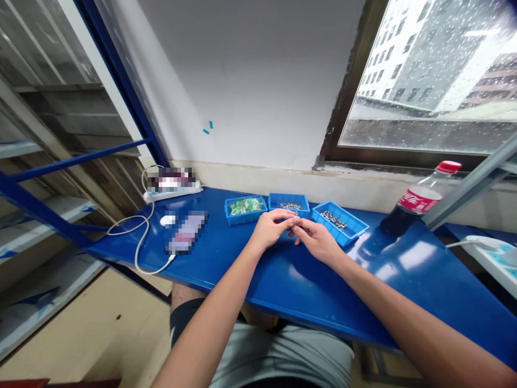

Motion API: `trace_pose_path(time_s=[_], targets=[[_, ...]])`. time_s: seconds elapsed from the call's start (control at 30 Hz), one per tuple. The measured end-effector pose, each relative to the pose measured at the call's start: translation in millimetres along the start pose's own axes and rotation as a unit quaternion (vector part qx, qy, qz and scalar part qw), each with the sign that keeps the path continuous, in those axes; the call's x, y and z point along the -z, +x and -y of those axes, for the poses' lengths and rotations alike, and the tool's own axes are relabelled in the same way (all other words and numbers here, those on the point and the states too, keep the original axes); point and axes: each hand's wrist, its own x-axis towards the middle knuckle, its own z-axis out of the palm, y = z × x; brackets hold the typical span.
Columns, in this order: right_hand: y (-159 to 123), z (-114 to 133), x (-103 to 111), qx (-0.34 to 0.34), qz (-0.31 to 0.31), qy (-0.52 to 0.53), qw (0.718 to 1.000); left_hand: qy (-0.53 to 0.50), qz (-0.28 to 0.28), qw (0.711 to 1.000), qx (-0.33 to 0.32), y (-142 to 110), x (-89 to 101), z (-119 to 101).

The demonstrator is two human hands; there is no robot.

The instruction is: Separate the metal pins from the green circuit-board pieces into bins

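Observation:
My left hand [271,227] and my right hand [317,240] meet over the blue table [283,280], fingertips pinched together on a tiny part too small to make out. Just behind them stand three small blue trays: the left tray [245,209] holds green pieces, the middle tray [289,203] and the right tray [340,222] hold small metal parts. Both hands hover just in front of the middle tray.
A phone [187,231] on a white cable and a small white object [168,220] lie at the left, with a power strip [173,188] behind. A cola bottle [418,199] stands at the right. Blue shelving rises on the left; a window is at the upper right.

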Motion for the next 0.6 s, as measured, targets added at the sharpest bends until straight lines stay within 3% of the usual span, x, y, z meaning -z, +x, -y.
trace_pose_path(time_s=[0.23,0.5,0.6], targets=[[3,-7,3,-0.036,-0.016,0.047,0.998,0.009,0.043,0.999,0.009,-1,-0.7,-4],[4,-11,5,-0.068,-0.071,0.086,0.991,0.044,0.013,0.999,0.022,-2,-2.1,-9],[5,-12,4,-0.072,-0.076,0.102,0.989,0.148,-0.017,0.989,-0.015,-4,-1.0,-6]])
